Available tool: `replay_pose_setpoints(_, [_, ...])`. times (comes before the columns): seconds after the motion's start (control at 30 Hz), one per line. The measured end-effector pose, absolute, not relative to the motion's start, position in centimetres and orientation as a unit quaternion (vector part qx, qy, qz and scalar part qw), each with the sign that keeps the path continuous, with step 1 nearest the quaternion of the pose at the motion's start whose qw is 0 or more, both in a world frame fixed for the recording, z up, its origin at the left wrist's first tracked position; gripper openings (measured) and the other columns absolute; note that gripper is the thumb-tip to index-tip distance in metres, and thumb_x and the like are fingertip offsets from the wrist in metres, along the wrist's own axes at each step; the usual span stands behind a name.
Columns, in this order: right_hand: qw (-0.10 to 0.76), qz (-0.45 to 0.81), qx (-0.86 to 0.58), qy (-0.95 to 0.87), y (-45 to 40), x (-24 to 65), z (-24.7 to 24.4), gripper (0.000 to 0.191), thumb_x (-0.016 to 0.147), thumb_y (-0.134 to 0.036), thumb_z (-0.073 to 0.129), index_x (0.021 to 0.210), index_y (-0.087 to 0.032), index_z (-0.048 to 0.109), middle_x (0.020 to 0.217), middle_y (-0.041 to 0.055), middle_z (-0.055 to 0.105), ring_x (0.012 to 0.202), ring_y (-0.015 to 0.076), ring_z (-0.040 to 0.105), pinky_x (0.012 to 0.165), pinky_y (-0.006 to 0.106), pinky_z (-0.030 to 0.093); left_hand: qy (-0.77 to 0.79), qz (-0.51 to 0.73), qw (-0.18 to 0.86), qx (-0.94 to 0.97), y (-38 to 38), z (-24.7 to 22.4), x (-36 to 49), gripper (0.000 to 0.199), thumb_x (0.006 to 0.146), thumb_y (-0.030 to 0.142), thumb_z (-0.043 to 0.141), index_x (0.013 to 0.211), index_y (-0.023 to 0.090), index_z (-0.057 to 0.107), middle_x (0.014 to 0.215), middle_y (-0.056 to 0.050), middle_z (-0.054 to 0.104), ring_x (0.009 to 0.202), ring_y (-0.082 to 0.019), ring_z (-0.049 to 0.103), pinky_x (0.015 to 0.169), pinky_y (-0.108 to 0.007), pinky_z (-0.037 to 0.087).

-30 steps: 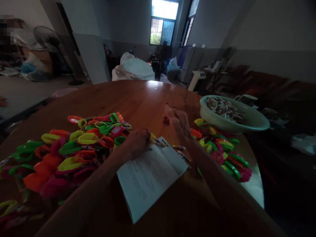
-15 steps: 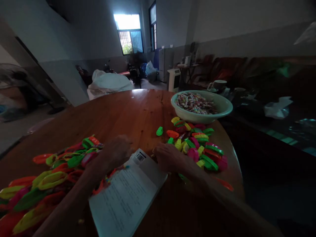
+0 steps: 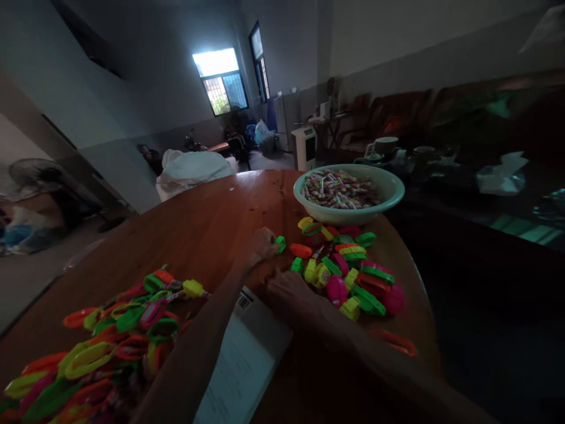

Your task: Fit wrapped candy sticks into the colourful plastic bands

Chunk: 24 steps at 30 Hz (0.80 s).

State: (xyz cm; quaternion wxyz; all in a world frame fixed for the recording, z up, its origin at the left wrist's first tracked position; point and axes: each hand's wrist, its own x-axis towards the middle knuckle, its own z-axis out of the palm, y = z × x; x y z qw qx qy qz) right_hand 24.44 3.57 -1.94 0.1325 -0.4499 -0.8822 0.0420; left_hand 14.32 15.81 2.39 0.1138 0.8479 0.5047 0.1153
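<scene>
My left hand (image 3: pixel 261 246) reaches across the table, its fingers closed at the near end of a small green plastic toy watch (image 3: pixel 281 244). Close below it, my right hand (image 3: pixel 289 290) is curled with its fingertips together; what it holds, if anything, is hidden. Beside the right hand lies a heap of neon toy watches (image 3: pixel 338 288) in yellow, green, pink and orange. To the left spreads a pile of looped toy watches (image 3: pixel 130 318), some with wrapped candy rolls. A yellow one (image 3: pixel 193 288) lies at that pile's far edge, joined to a candy roll.
A pale green basin (image 3: pixel 304 203) full of wrapped candy rolls (image 3: pixel 342 188) stands at the back right of the round wooden table (image 3: pixel 212 224). A white printed box or booklet (image 3: pixel 242 365) lies under my forearms. Beyond the table is a white-covered bulk (image 3: pixel 194 171).
My left hand has moved right and forward, from near the left pile to the green toy watch. The yellow watch by the left pile now shows. My right hand stays nearly in place.
</scene>
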Motion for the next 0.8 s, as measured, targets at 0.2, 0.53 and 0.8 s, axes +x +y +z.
replay_pose_setpoints(0.2, [0.166,0.045,-0.466,-0.868,2.9,24.5,-1.3,0.02,0.083,-0.01,0.05,0.097,-0.012,0.064,0.093,0.0117,0.068,0.073,0.0191,0.063,0.055,0.029,0.03,0.549,0.226,0.259,0.762,12.7,3.1,9.6,0.048,0.082,0.026,0.06,0.126,0.008,0.06,0.064,-0.002,0.064,0.052,-0.012,0.061,0.051,-0.02,0.047])
replay_pose_setpoints(0.53, [0.373,0.154,-0.371,-0.836,0.8,22.3,-2.6,0.023,0.084,-0.011,0.044,0.104,-0.015,0.055,0.088,0.0063,0.064,0.076,0.0167,0.057,0.067,0.027,0.035,0.604,0.286,0.16,0.726,6.0,0.7,3.4,0.04,0.08,0.025,0.06,0.114,0.008,0.07,0.067,-0.002,0.065,0.058,-0.012,0.057,0.059,-0.023,0.046])
replay_pose_setpoints(0.8, [0.358,0.124,-0.386,-0.841,0.6,22.1,-3.2,0.016,0.092,-0.022,0.046,0.083,-0.017,0.059,0.077,0.0035,0.061,0.066,0.0137,0.051,0.063,0.027,0.029,0.591,0.192,0.064,0.781,4.0,0.9,2.0,0.053,0.08,0.01,0.048,0.13,0.015,0.063,0.112,-0.01,0.073,0.103,-0.021,0.066,0.094,-0.031,0.048])
